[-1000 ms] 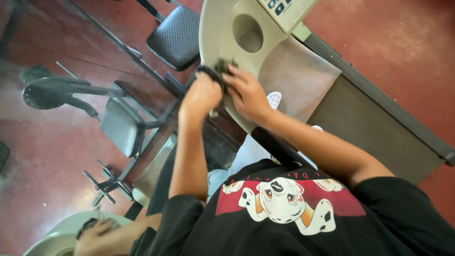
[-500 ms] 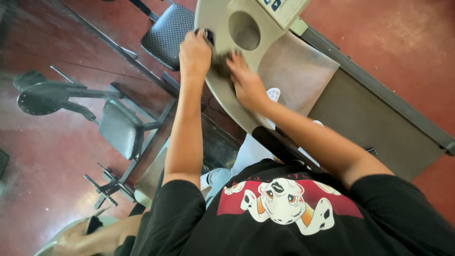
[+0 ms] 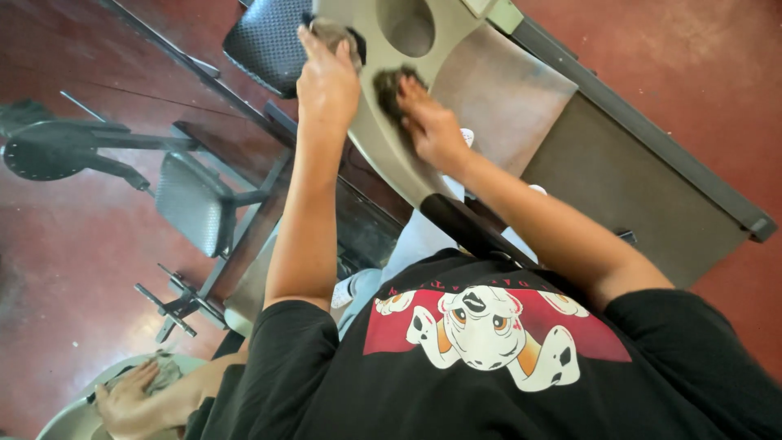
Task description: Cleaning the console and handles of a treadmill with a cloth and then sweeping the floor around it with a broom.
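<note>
Now right hand [image 3: 428, 122] presses dark cloth [image 3: 389, 84] onto beige console [image 3: 383, 155]; orientation unclear.

I am looking down past my black printed shirt [image 3: 489, 358] at a beige treadmill console [image 3: 383, 98] with a round cup hole [image 3: 407, 24]. My left hand [image 3: 327, 77] is gripping a dark cloth [image 3: 338, 34] at the console's upper edge. My right hand [image 3: 432, 122] is pressing a second dark rag [image 3: 389, 85] flat against the console's face. The grey treadmill deck [image 3: 619, 187] is stretching away to the right over the red floor [image 3: 692, 57]. To the left, a padded gym seat [image 3: 191, 204] is standing on its metal frame. At the lower left, another person's hand [image 3: 130, 399] is resting with a rag on a pale round surface [image 3: 69, 420].
</note>
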